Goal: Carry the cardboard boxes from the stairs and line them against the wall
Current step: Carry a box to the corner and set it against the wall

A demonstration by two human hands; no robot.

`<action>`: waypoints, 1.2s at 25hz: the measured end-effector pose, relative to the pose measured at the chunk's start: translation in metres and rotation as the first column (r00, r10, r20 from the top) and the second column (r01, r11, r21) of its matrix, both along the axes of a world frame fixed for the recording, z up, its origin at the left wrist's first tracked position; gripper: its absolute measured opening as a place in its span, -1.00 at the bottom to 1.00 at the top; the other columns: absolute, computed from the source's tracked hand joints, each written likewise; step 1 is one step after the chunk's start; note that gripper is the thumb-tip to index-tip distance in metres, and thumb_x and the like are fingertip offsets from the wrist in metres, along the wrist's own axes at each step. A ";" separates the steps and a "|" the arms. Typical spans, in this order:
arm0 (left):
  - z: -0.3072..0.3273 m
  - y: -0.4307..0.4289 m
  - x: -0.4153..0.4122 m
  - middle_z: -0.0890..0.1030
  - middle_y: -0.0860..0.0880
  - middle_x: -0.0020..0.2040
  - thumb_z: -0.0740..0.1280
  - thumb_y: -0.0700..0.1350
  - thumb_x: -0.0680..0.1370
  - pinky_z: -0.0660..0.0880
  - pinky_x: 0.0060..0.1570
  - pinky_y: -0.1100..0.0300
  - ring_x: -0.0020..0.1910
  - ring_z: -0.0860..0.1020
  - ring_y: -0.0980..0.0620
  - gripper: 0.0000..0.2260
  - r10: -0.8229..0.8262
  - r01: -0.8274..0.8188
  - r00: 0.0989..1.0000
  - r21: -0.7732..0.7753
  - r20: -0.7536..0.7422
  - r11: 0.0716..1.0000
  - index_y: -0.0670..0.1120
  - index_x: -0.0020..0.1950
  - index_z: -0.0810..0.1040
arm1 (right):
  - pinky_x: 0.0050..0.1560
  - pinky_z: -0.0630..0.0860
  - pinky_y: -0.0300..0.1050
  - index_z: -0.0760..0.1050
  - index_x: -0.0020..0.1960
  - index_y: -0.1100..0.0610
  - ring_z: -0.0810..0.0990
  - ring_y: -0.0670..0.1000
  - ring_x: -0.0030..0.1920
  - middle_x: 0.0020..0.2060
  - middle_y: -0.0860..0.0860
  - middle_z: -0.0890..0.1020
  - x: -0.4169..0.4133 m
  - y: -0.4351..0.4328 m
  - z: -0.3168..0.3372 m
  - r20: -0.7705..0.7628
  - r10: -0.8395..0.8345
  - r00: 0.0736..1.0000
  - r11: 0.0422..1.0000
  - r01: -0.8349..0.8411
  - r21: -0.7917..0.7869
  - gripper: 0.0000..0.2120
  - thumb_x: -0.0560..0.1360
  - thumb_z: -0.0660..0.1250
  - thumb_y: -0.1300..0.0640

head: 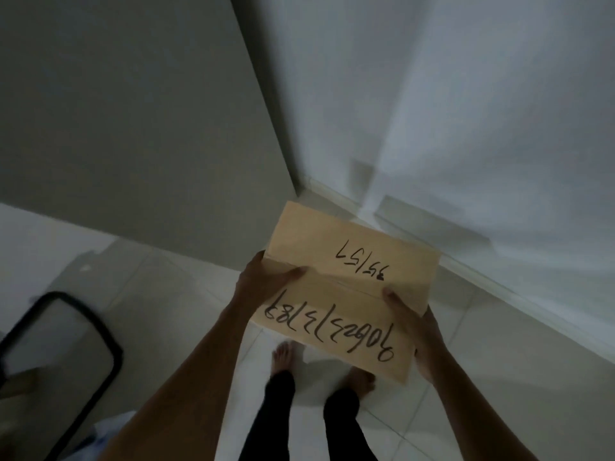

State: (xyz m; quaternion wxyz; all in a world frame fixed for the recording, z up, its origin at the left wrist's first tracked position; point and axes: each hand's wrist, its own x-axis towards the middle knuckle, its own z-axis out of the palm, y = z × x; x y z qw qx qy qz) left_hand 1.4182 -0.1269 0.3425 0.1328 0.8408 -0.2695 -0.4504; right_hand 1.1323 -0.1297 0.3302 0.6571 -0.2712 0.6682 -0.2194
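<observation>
Box: tan flat cardboard box [346, 291] with black handwritten numbers, held over the white tiled floor [499, 377], near the white wall [466, 128].
Left hand [263, 284]: fingers curled over its left edge, thumb on top.
Right hand [416, 331]: fingers closed around its right edge.
Handling: probably light, stiff, flaps loose; opposite edges suit it.

This looks like a room in a home. The floor [466, 377] has shiny white tiles, two plain white walls [499, 111] meet in a corner, and the person's bare feet [283, 357] stand on the tiles.
</observation>
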 end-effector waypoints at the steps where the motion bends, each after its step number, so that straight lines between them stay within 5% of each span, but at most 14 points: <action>1: -0.031 -0.017 0.011 0.59 -0.04 0.27 0.50 0.37 0.18 0.52 0.20 -0.02 0.23 0.57 -0.12 -0.13 -0.015 0.015 1.000 -0.008 -0.014 1.000 0.04 0.39 0.42 | -0.02 0.69 0.29 0.52 0.30 -0.13 0.76 0.16 -0.02 0.05 0.04 0.76 0.010 -0.011 -0.030 0.007 -0.019 1.000 1.000 0.019 -0.003 -0.43 0.33 0.55 -0.20; 7: -0.228 -0.115 0.065 0.58 -0.07 0.32 0.53 0.32 0.24 0.51 0.29 -0.06 0.30 0.54 -0.13 -0.17 -0.165 0.166 0.986 -0.029 0.033 0.986 0.01 0.41 0.44 | 0.04 0.67 0.29 0.56 0.28 -0.02 0.76 0.20 -0.03 0.03 0.08 0.76 0.069 -0.078 -0.238 -0.059 -0.214 0.975 0.975 0.217 0.041 -0.45 0.34 0.57 -0.10; 9: -0.274 -0.138 0.077 0.56 -0.08 0.34 0.52 0.33 0.26 0.51 0.28 -0.06 0.32 0.52 -0.13 -0.16 -0.232 0.232 0.971 -0.004 0.050 0.973 -0.02 0.43 0.41 | -0.08 0.71 0.19 0.56 0.26 -0.03 0.77 0.16 -0.11 -0.05 0.05 0.78 0.085 -0.095 -0.287 -0.096 -0.229 0.969 0.971 0.235 0.055 -0.43 0.31 0.57 -0.17; 12: -0.332 -0.175 0.093 0.64 -0.09 0.16 0.49 0.32 0.32 0.62 0.03 -0.01 0.08 0.64 -0.09 -0.31 -0.320 0.322 0.944 -0.014 0.084 0.947 -0.03 0.31 0.46 | -0.33 0.69 -0.04 0.59 0.21 -0.04 0.78 0.07 -0.24 -0.16 -0.01 0.79 0.105 -0.125 -0.346 -0.117 -0.253 0.960 0.963 0.261 0.060 -0.42 0.26 0.59 -0.22; 15: -0.363 -0.205 0.104 0.68 -0.11 -0.01 0.40 0.29 0.42 0.52 -0.31 0.16 -0.20 0.63 -0.01 -0.46 -0.401 0.408 0.892 0.012 0.208 0.913 -0.07 0.20 0.50 | -0.06 0.71 0.19 0.56 0.26 -0.05 0.77 0.14 -0.11 -0.03 0.04 0.77 0.126 -0.149 -0.383 -0.149 -0.290 0.945 0.954 0.298 0.030 -0.36 0.25 0.61 -0.21; 18: -0.376 -0.216 0.109 0.59 -0.23 0.26 0.34 0.20 0.53 0.56 -0.05 0.00 0.09 0.61 -0.13 -0.45 -0.439 0.488 0.816 -0.041 0.375 0.872 -0.13 0.38 0.44 | 0.02 0.69 0.22 0.55 0.30 -0.03 0.76 0.14 -0.04 0.06 0.06 0.75 0.144 -0.175 -0.399 -0.134 -0.335 0.933 0.941 0.338 -0.002 -0.31 0.23 0.63 -0.20; 21: -0.377 -0.207 0.102 0.16 -0.19 0.61 0.24 0.00 0.63 0.42 0.37 -0.13 0.57 0.21 -0.19 -0.41 -0.585 0.724 0.604 -0.067 0.542 0.686 -0.14 0.60 0.15 | 0.06 0.68 0.22 0.51 0.34 0.01 0.74 0.16 0.01 0.11 0.07 0.72 0.157 -0.193 -0.399 -0.160 -0.316 0.935 0.949 0.315 -0.034 -0.28 0.27 0.61 -0.19; 24: -0.382 -0.203 0.101 0.00 -0.18 0.64 0.16 -0.01 0.65 0.44 0.36 -0.13 0.62 0.03 -0.17 -0.41 -0.659 0.782 0.543 -0.029 0.520 0.622 -0.14 0.62 0.03 | 0.08 0.67 0.21 0.47 0.37 0.02 0.73 0.17 0.03 0.15 0.09 0.70 0.164 -0.199 -0.400 -0.247 -0.285 0.926 0.958 0.285 -0.037 -0.25 0.28 0.58 -0.25; 26: -0.383 -0.203 0.104 -0.04 -0.18 0.65 0.16 0.00 0.65 0.45 0.34 -0.15 0.63 0.01 -0.18 -0.38 -0.695 0.792 0.542 -0.009 0.472 0.611 -0.14 0.63 -0.02 | 0.09 0.67 0.17 0.44 0.38 0.04 0.72 0.16 0.03 0.16 0.10 0.69 0.163 -0.201 -0.400 -0.345 -0.192 0.919 0.980 0.199 -0.014 -0.20 0.28 0.53 -0.33; 30: -0.355 -0.202 0.117 -0.05 -0.19 0.65 0.22 0.05 0.62 0.34 0.43 -0.17 0.62 0.03 -0.23 -0.32 -0.828 0.843 0.401 0.197 0.391 0.501 -0.11 0.63 -0.03 | 0.18 0.60 0.13 0.19 0.53 0.21 0.62 0.28 0.24 0.32 0.23 0.58 0.159 -0.197 -0.372 -0.537 0.023 0.844 0.995 0.034 0.095 -0.06 0.41 0.39 -0.36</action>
